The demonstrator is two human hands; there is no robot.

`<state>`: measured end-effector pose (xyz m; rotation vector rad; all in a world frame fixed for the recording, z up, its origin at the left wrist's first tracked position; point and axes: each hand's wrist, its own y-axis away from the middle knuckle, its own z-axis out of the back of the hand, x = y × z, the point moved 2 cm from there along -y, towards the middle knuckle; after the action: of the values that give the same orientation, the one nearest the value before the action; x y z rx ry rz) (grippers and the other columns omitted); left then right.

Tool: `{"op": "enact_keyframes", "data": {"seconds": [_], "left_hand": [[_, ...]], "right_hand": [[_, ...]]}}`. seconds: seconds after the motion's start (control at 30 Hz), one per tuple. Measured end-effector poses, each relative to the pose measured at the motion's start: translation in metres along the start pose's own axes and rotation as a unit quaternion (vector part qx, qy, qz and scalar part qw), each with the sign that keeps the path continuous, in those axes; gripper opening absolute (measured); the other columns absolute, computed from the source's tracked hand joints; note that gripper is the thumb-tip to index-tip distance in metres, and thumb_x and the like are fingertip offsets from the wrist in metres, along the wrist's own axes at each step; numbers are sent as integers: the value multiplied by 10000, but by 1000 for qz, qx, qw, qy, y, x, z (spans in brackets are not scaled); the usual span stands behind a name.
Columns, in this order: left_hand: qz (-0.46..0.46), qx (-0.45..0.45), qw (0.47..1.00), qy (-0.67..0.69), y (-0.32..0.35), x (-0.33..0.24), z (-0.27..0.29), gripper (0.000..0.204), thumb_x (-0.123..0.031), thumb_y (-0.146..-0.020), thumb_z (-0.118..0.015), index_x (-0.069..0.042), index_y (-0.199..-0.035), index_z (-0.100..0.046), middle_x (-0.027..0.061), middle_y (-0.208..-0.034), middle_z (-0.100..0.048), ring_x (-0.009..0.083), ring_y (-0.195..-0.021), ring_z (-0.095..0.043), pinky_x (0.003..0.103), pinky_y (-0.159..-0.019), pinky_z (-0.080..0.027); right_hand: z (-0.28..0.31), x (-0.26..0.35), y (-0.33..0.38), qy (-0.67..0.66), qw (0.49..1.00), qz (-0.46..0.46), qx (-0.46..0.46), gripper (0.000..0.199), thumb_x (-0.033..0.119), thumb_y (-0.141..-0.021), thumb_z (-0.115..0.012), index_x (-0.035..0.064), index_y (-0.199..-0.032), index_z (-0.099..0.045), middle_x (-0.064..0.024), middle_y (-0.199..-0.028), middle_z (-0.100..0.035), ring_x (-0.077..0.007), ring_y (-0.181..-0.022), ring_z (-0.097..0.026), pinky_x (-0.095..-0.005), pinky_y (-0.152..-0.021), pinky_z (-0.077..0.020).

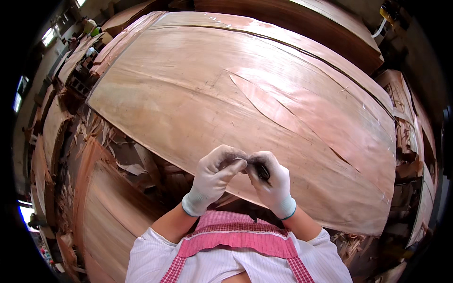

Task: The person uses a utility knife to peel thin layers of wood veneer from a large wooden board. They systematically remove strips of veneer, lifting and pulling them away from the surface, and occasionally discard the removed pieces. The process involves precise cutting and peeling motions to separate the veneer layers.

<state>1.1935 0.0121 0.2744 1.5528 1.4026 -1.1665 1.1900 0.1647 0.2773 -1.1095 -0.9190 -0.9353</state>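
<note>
Both my hands wear white gloves with greyed fingertips and meet in front of my chest, over the near edge of a large wood veneer sheet [188, 104]. My left hand [214, 177] is closed in a pinch, thumb against fingers; whatever lies between them is too small to make out. Closed fingers of my right hand [273, 181] hold a small black object [262, 171], mostly hidden in the palm, so its kind does not show. The fingertips of the two hands touch or nearly touch. A long pinkish split [271, 106] runs diagonally across the veneer.
Another veneer stack [113, 203] stands at the lower left, with torn veneer scraps [101, 134] beside it. A tall stack [302, 28] rises behind the sheet. More veneer pieces [408, 113] lie at the right. A person [88, 26] is at the far left.
</note>
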Motion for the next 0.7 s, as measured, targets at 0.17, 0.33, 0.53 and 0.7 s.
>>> {"op": "enact_keyframes", "data": {"seconds": [0.17, 0.33, 0.53, 0.7], "left_hand": [[-263, 64, 963, 9, -68, -47, 44, 155, 43, -895, -567, 31, -1048, -592, 82, -904, -628, 124, -808, -612, 229, -709, -501], [-150, -72, 976, -138, -192, -33, 125, 74, -34, -902, -603, 11, -952, -634, 32, -815, -629, 89, -711, -572, 226, -652, -490], [103, 10, 964, -246, -313, 70, 229, 97, -87, -916, -592, -5, -932, -641, 26, -828, -646, 94, -739, -609, 239, -629, -517], [33, 50, 903, -425, -425, 149, 269, 96, -86, -851, -651, 6, -879, -662, 64, -860, -670, 145, -787, -633, 272, -708, -506]], "right_hand": [[-8, 7, -50, -37, 998, -59, -1, 152, 30, -862, -650, 10, -986, -564, -76, -778, -650, -110, -703, -635, -263, -645, -510], [-54, -73, -112, -179, 948, -262, -8, 135, 135, -918, -594, 8, -878, -576, -43, -734, -630, -90, -606, -552, -240, -553, -461], [-117, -181, -141, -147, 901, -400, -80, 152, 137, -901, -602, -11, -868, -580, -61, -732, -649, -108, -585, -583, -255, -557, -480], [-129, -246, -184, -52, 898, -415, -137, 156, 128, -891, -604, -22, -850, -601, -81, -731, -678, -119, -573, -607, -270, -539, -490]]}}
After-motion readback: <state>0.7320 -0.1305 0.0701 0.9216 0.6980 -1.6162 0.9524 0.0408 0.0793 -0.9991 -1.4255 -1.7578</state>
